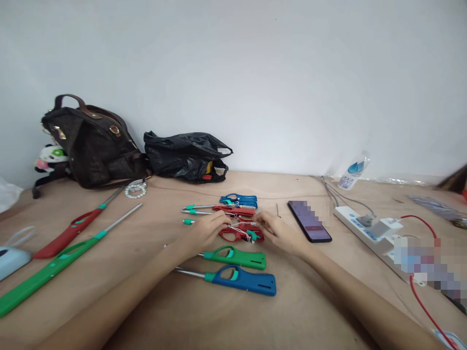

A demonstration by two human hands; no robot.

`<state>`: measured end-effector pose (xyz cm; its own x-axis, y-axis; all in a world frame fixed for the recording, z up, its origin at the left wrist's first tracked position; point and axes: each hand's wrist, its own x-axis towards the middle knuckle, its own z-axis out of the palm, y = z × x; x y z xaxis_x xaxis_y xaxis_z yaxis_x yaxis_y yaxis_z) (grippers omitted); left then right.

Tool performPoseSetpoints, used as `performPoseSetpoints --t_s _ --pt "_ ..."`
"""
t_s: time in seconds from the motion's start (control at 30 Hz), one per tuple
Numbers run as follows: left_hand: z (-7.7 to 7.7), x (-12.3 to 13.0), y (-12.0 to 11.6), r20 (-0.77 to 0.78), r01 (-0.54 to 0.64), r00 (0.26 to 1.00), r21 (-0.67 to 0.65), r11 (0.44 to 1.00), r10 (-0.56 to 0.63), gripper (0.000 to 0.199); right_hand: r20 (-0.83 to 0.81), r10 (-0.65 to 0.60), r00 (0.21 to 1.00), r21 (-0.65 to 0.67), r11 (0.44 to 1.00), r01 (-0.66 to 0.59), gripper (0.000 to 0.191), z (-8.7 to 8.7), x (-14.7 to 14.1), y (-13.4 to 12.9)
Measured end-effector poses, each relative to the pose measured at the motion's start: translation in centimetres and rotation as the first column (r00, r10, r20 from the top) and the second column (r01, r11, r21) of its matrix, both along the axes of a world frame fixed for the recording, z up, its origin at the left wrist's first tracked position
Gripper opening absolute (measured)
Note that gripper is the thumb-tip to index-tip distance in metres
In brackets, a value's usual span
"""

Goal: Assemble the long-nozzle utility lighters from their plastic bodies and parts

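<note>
My left hand (209, 231) is closed in a pinch at the left end of a thin pale wire (242, 224). Facing it, my right hand (279, 233) has its fingertips together near the wire's right end; a small detail there is too fine to make out. Under the wire lies an opened red lighter casing (229, 236) with a teal trigger (252, 236) and loose white leads. Just beyond are another red lighter body (239, 210) and an opened blue lighter casing (248, 200). Closer to me lie a green stick lighter (251, 259) and a blue stick lighter (251, 283), each whole.
At left lie a long red lighter (69, 233), a long green lighter (54, 267) and a beaded bracelet (134, 191). A dark bag (98, 150) and black plastic bag (178, 155) stand against the wall. Rightward are a phone (310, 221), power strip (359, 236) and bottle (353, 170).
</note>
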<state>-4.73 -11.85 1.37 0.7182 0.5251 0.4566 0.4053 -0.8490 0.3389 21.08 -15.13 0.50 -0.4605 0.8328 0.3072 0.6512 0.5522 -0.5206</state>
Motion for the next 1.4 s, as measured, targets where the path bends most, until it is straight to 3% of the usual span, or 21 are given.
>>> performPoseSetpoints --t_s 0.1,0.27,0.47,0.67,0.87,0.97,1.13,1.4 --pt "-0.1 -0.1 0.3 -0.015 -0.036 0.999 -0.008 0.999 0.036 0.025 0.136 -0.068 0.988 0.016 0.998 0.066 0.019 -0.7 -1.1 -0.3" --pt "-0.5 0.1 0.4 -0.042 -0.062 0.997 -0.040 0.997 0.061 0.024 0.423 -0.202 0.883 0.052 0.979 0.199 0.025 -1.1 -2.3 -0.6" --pt "-1.2 0.0 0.7 -0.062 -0.097 0.994 -0.061 0.993 0.093 0.023 0.468 -0.211 0.858 -0.006 0.970 0.242 0.011 -0.8 -2.5 -0.4" --pt "-0.9 0.0 0.7 -0.045 -0.122 0.992 -0.034 0.992 0.120 0.023 0.361 -0.233 0.903 0.003 0.968 0.249 0.020 -0.2 -2.3 -0.7" --pt "0.5 -0.2 0.1 -0.049 -0.104 0.993 0.011 0.995 0.104 0.025 0.220 -0.117 0.968 -0.180 0.971 0.158 0.017 1.3 -2.4 -1.8" --pt "0.5 -0.4 0.2 -0.059 -0.092 0.994 0.001 0.996 0.092 0.025 0.135 -0.110 0.985 -0.179 0.975 0.133 0.019 1.4 -2.2 -1.7" --pt "0.2 -0.4 0.6 -0.044 -0.108 0.994 -0.115 0.988 0.103 0.025 -0.065 -0.064 0.996 -0.110 0.992 0.056 0.030 -0.1 -1.8 -0.7" --pt "0.4 -1.0 1.3 -0.017 -0.108 0.994 -0.230 0.967 0.106 0.018 -0.113 -0.080 0.990 0.020 0.996 0.083 0.030 -3.0 -2.8 -0.1"
